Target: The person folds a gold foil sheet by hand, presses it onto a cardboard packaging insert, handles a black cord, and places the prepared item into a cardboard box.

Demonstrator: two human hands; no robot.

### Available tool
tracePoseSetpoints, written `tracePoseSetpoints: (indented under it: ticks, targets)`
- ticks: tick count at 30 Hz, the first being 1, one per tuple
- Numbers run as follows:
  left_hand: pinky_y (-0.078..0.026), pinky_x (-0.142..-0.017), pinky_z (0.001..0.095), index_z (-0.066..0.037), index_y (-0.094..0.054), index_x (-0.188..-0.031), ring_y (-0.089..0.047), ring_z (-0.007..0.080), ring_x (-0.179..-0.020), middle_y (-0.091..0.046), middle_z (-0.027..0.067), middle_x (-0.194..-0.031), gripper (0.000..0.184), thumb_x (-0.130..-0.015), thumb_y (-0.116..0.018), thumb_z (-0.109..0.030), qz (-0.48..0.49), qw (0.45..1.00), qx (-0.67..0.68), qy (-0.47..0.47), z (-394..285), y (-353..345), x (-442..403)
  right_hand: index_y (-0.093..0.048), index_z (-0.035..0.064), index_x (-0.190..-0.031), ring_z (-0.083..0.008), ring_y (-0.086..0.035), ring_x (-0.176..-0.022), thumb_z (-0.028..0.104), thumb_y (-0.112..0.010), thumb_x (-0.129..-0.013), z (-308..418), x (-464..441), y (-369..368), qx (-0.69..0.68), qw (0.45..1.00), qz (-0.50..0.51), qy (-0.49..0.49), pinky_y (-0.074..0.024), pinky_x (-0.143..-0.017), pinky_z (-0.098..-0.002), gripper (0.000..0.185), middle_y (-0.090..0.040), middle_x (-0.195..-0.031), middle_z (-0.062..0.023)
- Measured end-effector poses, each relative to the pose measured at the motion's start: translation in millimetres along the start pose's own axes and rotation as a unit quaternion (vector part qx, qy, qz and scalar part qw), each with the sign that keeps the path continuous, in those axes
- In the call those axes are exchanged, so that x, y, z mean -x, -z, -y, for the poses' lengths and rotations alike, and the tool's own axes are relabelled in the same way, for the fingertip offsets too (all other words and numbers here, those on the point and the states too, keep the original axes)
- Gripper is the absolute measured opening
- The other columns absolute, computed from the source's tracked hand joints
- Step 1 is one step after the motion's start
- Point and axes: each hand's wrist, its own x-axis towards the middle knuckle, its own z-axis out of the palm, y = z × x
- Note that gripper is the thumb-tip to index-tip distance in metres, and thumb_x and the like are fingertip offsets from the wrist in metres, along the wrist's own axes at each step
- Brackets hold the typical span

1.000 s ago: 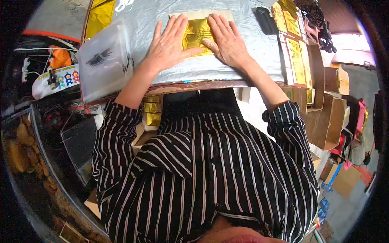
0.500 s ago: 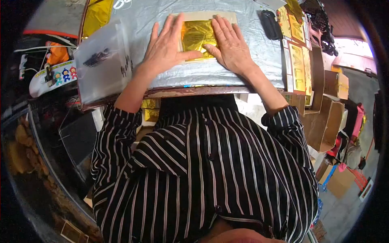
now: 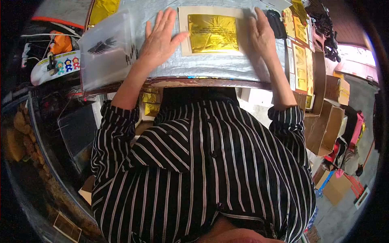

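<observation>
A shiny gold foil sheet with small dark print lies on a beige board on the silver-covered table. My left hand is just left of the board, fingers spread and thumb toward its left edge; it holds nothing. To the right of the board, my right hand is raised, seen edge-on, with its fingers extended and nothing held. Neither hand covers the foil.
A clear plastic bag with dark marks rests at the table's left edge. Gold foil lies behind it. At the right are a black object, printed gold boxes and open cardboard boxes.
Both hands have come off the gold foil and board and moved apart, left hand to the left, right hand to the right. The whole foil now shows.
</observation>
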Motion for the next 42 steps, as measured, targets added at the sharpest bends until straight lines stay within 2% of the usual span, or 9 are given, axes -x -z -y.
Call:
tracePoseSetpoints:
  ticks: [2, 3, 5, 6, 12, 14, 26, 35, 42]
  targets:
    - [-0.009, -0.119, 0.0627, -0.002, -0.022, -0.156, -0.015, 0.0343, -0.153, -0.023, 0.0164, -0.164, 0.073, -0.103, -0.042, -0.048, -0.020, 0.999, -0.033, 0.032, -6, -4, -4, -0.048, -0.0093, -0.137, -0.0463, -0.051, -0.128, 0.022, -0.053, -0.101, -7, -2, 0, 0.052, 0.998, -0.017, 0.031, -0.0394, -0.112, -0.0424, 0.048, -0.052, -0.138, -0.0329]
    - [-0.009, -0.119, 0.0627, -0.002, -0.022, -0.156, -0.015, 0.0343, -0.153, -0.023, 0.0164, -0.164, 0.073, -0.103, -0.042, -0.048, -0.021, 0.999, -0.033, 0.032, -8, -6, -8, -0.044, -0.0098, -0.140, -0.0447, -0.047, -0.132, 0.022, -0.049, -0.102, -8, -1, -7, 0.070, 0.996, -0.011, 0.052, -0.0361, -0.114, -0.0460, 0.050, -0.049, -0.141, -0.0331]
    - [-0.006, -0.119, 0.0628, -0.005, -0.014, -0.159, -0.011, 0.0331, -0.154, -0.015, 0.0135, -0.166, 0.066, -0.107, -0.033, -0.041, -0.022, 0.995, -0.092, 0.022, -10, -11, -9, -0.039, -0.0067, -0.144, -0.0416, -0.042, -0.138, 0.024, -0.044, -0.103, -2, 10, -25, 0.159, 0.987, 0.003, 0.035, -0.0304, -0.116, -0.0515, 0.052, -0.045, -0.146, -0.0295]
    - [-0.006, -0.119, 0.0628, -0.005, -0.014, -0.159, -0.011, 0.0331, -0.154, -0.015, 0.0135, -0.166, 0.066, -0.107, -0.033, -0.041, -0.020, 0.995, -0.092, 0.023, -10, -14, -9, -0.035, -0.0043, -0.147, -0.0382, -0.038, -0.141, 0.027, -0.042, -0.104, 5, 16, -29, 0.184, 0.982, 0.014, 0.035, -0.0253, -0.117, -0.0553, 0.054, -0.043, -0.150, -0.0256]
    - [-0.006, -0.119, 0.0622, -0.005, -0.014, -0.159, -0.012, 0.0326, -0.154, -0.015, 0.0133, -0.166, 0.065, -0.107, -0.033, -0.040, 0.004, 0.991, -0.133, 0.032, -12, -17, -9, -0.036, -0.0018, -0.148, -0.0374, -0.039, -0.141, 0.027, -0.042, -0.104, 13, 19, -32, 0.197, 0.979, 0.030, 0.032, -0.0254, -0.117, -0.0542, 0.053, -0.044, -0.150, -0.0235]
    - [-0.008, -0.117, 0.0645, -0.001, -0.021, -0.156, -0.015, 0.0332, -0.153, -0.020, 0.0156, -0.165, 0.065, -0.104, -0.040, -0.035, -0.021, 0.997, -0.075, 0.016, -11, -14, -9, -0.037, -0.0015, -0.147, -0.0373, -0.039, -0.142, 0.027, -0.042, -0.104, 15, 18, -31, 0.200, 0.979, 0.030, 0.030, -0.0257, -0.117, -0.0543, 0.052, -0.045, -0.149, -0.0231]
    - [-0.007, -0.117, 0.0654, 0.003, -0.024, -0.154, -0.016, 0.0373, -0.152, -0.023, 0.0202, -0.162, 0.066, -0.103, -0.042, -0.034, -0.019, 0.992, -0.119, 0.035, -26, -16, 2, -0.039, 0.0012, -0.146, -0.0361, -0.039, -0.141, 0.026, -0.042, -0.103, 16, 19, -32, 0.214, 0.976, 0.030, 0.034, -0.0268, -0.116, -0.0542, 0.050, -0.045, -0.150, -0.0212]
    - [-0.007, -0.116, 0.0663, -0.001, -0.025, -0.155, -0.015, 0.0364, -0.152, -0.020, 0.0164, -0.164, 0.064, -0.104, -0.041, -0.036, -0.019, 0.991, -0.126, 0.032, -26, -19, 2, -0.041, 0.0017, -0.146, -0.0357, -0.040, -0.141, 0.026, -0.043, -0.103, 15, 18, -33, 0.212, 0.976, 0.026, 0.042, -0.0278, -0.116, -0.0541, 0.050, -0.046, -0.149, -0.0212]
    - [-0.008, -0.117, 0.0657, 0.000, -0.023, -0.155, -0.016, 0.0359, -0.152, -0.020, 0.0170, -0.164, 0.065, -0.104, -0.039, -0.037, -0.012, 0.991, -0.125, 0.047, -25, -16, 0, -0.040, 0.0007, -0.147, -0.0370, -0.042, -0.139, 0.027, -0.041, -0.104, 10, 19, -34, 0.198, 0.979, 0.020, 0.037, -0.0274, -0.117, -0.0523, 0.050, -0.047, -0.148, -0.0222]
